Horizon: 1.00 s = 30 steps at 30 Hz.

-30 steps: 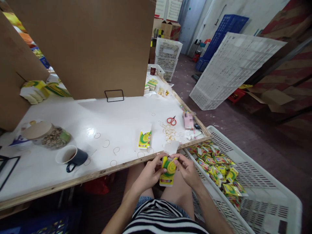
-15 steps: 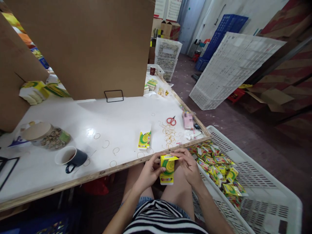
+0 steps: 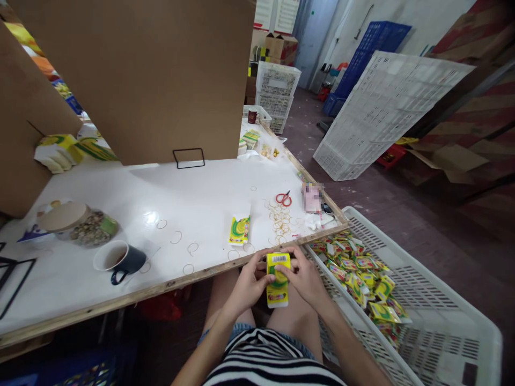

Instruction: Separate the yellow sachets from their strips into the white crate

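Note:
Over my lap, just below the table edge, I hold a small yellow carton (image 3: 277, 297) with a green swirl and a barcode on its top part. My left hand (image 3: 250, 281) grips its left side, thumb on the front. My right hand (image 3: 304, 276) is closed on its right side, its thumb pressed across the front; the fingers behind are partly hidden. Another yellow-green carton (image 3: 239, 230), with an open end, lies on the table in front of my hands. Loose rubber bands (image 3: 280, 222) are heaped to its right, beside red-handled scissors (image 3: 284, 199).
To my right, a white plastic crate (image 3: 430, 284) holds many small yellow packs (image 3: 364, 281). On the white table (image 3: 140, 185) at left stand a dark mug (image 3: 132, 260) and a lidded jar (image 3: 92, 228). A tall cardboard sheet (image 3: 161, 80) stands at the back.
The flap at the top of the carton stuck out to the right before; now it lies flat, barcode towards me. My right thumb has moved onto the carton's front.

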{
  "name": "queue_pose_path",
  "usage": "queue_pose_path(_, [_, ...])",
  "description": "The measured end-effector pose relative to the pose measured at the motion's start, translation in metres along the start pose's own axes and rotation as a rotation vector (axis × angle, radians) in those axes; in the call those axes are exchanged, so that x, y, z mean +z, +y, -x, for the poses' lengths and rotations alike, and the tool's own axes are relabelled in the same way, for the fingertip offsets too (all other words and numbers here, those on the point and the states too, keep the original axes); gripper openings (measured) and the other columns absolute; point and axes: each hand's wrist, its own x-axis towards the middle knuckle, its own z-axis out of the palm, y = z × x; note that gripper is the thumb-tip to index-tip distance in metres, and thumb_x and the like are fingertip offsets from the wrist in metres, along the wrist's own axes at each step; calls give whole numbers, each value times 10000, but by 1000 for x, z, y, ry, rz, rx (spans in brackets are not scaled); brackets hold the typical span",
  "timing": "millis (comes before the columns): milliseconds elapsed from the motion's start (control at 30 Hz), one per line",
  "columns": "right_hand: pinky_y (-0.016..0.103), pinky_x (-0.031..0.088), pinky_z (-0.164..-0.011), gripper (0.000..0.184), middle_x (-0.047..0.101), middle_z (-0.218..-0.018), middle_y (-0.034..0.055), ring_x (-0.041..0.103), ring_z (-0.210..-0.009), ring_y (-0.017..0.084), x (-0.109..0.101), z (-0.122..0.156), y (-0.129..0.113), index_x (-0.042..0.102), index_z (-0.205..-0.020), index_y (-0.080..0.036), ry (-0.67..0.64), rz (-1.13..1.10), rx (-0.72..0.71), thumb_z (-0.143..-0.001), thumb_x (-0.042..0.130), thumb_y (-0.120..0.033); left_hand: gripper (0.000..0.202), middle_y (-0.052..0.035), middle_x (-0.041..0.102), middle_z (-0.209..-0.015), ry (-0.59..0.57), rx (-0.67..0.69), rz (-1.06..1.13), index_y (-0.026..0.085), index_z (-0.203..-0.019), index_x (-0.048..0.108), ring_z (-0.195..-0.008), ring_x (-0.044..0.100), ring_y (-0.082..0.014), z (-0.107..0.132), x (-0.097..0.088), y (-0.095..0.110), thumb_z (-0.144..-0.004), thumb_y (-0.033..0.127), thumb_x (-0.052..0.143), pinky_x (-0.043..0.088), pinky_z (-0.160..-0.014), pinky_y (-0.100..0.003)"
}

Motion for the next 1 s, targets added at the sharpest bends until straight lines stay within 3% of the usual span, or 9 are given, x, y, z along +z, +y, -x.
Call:
queue_pose_path(100, [280,501,-621,277,699,-748,19,654,-670,191,-5,-1,3,625,-1095,-235,-44,-146,-26,-897,521,-399,549,-75,679,-973,9,-4,61,204,-1254,454,-871,649,-204,-2,0,-3,-760,257,688,498,-749,-292])
queue_pose_path(200, [336,511,-805,281,697,-1027,78,646,-942,228,-6,-2,8,682,-1037,-228,49,-265,-50,-898,527,-417,556,-81,676,-973,-6,-7,72,194,-1241,478,-879,643,-211,-4,0,-3,-742,267,710,497,-757,-302])
queue_pose_path(500, [315,541,-695,248,718,-888,69,658,-781,200,1,2,16,691,-854,-194,63,-663,93,-751,718,-417,548,-82,695,-956,-40,-31,108,175,-1216,499,-813,660,-193,-4,10,2,-721,233,725,495,-710,-274])
queue_pose_path(667, [345,542,-746,221,726,-832,61,669,-797,215,-10,3,11,702,-754,-200,177,-657,68,-688,772,-399,426,-65,707,-906,-38,35,127,179,-1135,554,-806,662,-184,-13,18,2,-749,268,710,494,-719,-268])
queue_pose_path(867, [342,535,-743,167,713,-825,59,668,-807,218,-11,8,8,695,-773,-199,186,-579,33,-746,722,-362,239,-74,704,-847,105,170,-44,140,-932,652,-737,649,-168,-28,32,-4,-833,354,613,493,-668,-254])
queue_pose_path(933, [354,530,-745,169,707,-840,68,662,-805,221,-18,9,13,685,-792,-193,197,-491,11,-779,684,-361,223,-76,708,-897,95,224,-166,153,-942,662,-785,659,-177,-35,30,-6,-860,341,573,512,-710,-271])
queue_pose_path(1000, [376,514,-757,182,695,-862,83,644,-812,226,-34,8,21,676,-815,-183,352,-290,-17,-817,634,-359,197,-57,706,-938,191,269,-442,184,-963,656,-852,660,-174,-46,16,-7,-893,304,517,519,-776,-281])
